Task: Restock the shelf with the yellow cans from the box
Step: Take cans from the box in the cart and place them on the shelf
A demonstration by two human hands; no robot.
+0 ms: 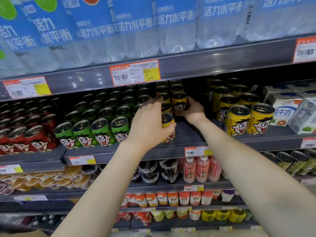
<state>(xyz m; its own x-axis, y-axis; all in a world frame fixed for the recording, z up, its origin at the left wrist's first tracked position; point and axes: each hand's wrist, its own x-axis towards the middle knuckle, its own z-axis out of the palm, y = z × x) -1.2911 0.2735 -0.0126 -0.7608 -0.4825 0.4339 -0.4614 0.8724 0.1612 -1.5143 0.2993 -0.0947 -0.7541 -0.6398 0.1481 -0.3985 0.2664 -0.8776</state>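
Observation:
Yellow cans with a cartoon face stand on the dark middle shelf (189,134). My left hand (147,124) reaches in at the front of one yellow row. Its thumb curls round the front yellow can (168,134) while its fingers stretch over the tops of the cans behind. My right hand (194,111) is deeper in the shelf and grips another yellow can (179,103) from its right side, upright on the shelf. A further block of yellow cans (239,120) stands to the right, across a bare gap. The box is not in view.
Green cans (100,130) fill the shelf just left of my left hand, red cans (34,137) further left. Milk cartons (282,112) stand at the far right. Large water bottles (136,31) sit on the shelf above, whose front edge hangs low over the cans. Lower shelves hold drinks.

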